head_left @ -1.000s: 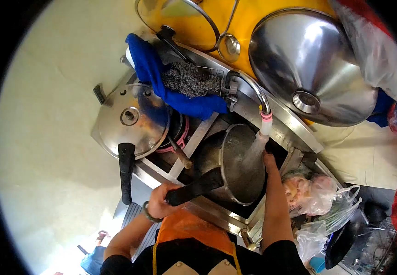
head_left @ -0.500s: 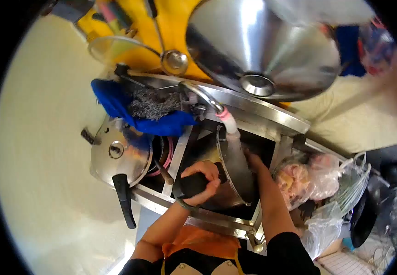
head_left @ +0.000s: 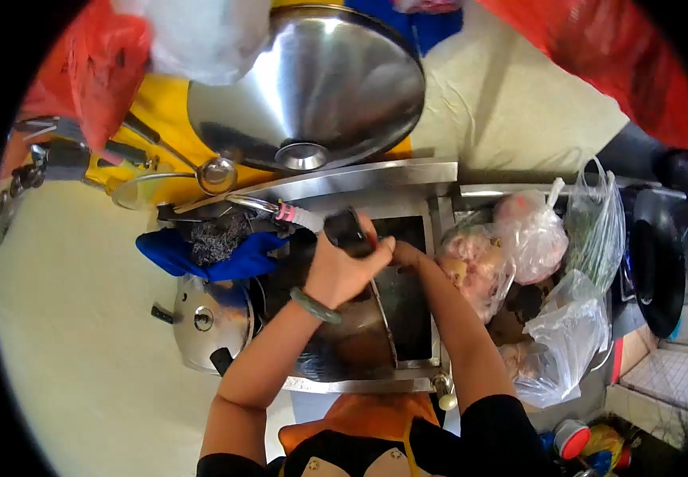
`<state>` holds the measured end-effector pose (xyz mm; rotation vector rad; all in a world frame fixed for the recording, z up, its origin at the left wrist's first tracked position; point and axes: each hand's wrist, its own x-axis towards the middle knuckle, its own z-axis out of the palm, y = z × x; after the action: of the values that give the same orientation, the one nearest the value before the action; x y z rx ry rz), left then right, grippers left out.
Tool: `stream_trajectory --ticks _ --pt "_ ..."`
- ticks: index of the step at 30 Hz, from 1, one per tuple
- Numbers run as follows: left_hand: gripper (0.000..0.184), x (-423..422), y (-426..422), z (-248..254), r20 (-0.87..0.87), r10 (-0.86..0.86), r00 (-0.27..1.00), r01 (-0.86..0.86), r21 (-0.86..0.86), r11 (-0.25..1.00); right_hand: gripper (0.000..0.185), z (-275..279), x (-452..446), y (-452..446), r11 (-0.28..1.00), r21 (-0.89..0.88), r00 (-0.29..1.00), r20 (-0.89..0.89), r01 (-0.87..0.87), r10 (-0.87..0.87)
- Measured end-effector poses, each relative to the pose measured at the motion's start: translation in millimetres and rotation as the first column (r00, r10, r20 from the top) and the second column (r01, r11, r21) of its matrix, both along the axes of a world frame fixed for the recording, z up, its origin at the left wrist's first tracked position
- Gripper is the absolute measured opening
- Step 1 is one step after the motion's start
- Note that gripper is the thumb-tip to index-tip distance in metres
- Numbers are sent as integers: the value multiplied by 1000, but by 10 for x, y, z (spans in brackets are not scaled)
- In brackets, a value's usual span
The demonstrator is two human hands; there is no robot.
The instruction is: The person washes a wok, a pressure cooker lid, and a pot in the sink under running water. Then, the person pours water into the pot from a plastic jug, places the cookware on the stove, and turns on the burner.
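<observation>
My left hand [head_left: 342, 266] is wrapped round the black handle [head_left: 345, 230] of the large dark wok [head_left: 352, 334]. The wok is tipped on its side in the sink [head_left: 411, 298]. Just to the right, my right hand [head_left: 404, 253] is near the far part of the wok; its fingertips are largely hidden behind my left hand. A faucet [head_left: 257, 203] with a pink-ringed white nozzle points toward the handle, its end close to my left hand. I cannot make out whether water runs.
A pressure cooker [head_left: 209, 322], a blue cloth [head_left: 245, 262] and a scouring pad [head_left: 218, 237] lie left. Behind stand a big steel lid [head_left: 312, 87] and a ladle [head_left: 217, 175]. Bagged food [head_left: 475, 266] sits right, with a black pan [head_left: 658, 278] beyond.
The view has turned and shifted right. The wok has been turned, so its handle now points away from me near the faucet. My left hand has moved forward with the handle.
</observation>
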<state>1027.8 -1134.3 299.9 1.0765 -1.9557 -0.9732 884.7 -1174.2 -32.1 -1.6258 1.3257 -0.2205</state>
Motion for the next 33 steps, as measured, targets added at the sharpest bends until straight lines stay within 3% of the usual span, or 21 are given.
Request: stream_trajectory --ticks 1,2,3,5,7,10,13,16,19,22,23,26,29,32,33 --pt "26 -17 -19 -4 -59 19 998 -10 137 990 30 147 14 2 960 225 965 166 164 -204" --pt "26 -40 -52 -1 -115 45 992 -12 270 963 33 302 29 5 844 441 853 267 305 -448" --pt "27 -29 -115 -15 -72 10 997 9 251 968 34 -201 14 -121 967 199 891 393 157 -226" --pt "25 -64 -151 54 -69 -10 998 26 250 968 34 -408 48 -166 984 132 882 440 119 -166" --pt "24 -83 -114 125 -46 4 999 7 239 971 33 619 67 22 804 498 802 306 325 -513" --pt "24 -70 -81 103 -14 -22 1000 25 174 984 41 704 65 1 810 528 847 283 255 -451" --pt "24 -11 -38 176 39 -25 999 16 231 973 42 752 89 -26 841 488 870 282 233 -404" --pt "23 46 68 269 -96 21 995 7 281 960 43 990 113 -32 925 328 939 216 190 -269" --pt "20 262 190 399 -120 34 992 0 269 963 36 1173 144 -49 934 21 800 509 357 -318" --pt "20 558 294 418 -420 80 904 73 336 939 46 1575 196 -105 958 57 574 790 280 -214" --pt "20 666 306 413 -459 83 885 105 368 924 51 1779 184 -94 983 -5 642 758 185 -117" --pt "20 846 311 297 -666 59 744 219 325 920 52 1980 384 -145 994 -51 623 782 97 -21" --pt "22 1042 389 77 -722 52 690 212 271 939 51 1989 448 -234 971 -218 790 610 97 58" --pt "25 1167 472 -219 -797 52 602 182 201 963 51 2049 480 -293 966 -256 862 498 41 96" --pt "25 1203 509 -306 -824 58 563 172 185 968 52 2086 530 -304 968 -228 851 525 104 32"
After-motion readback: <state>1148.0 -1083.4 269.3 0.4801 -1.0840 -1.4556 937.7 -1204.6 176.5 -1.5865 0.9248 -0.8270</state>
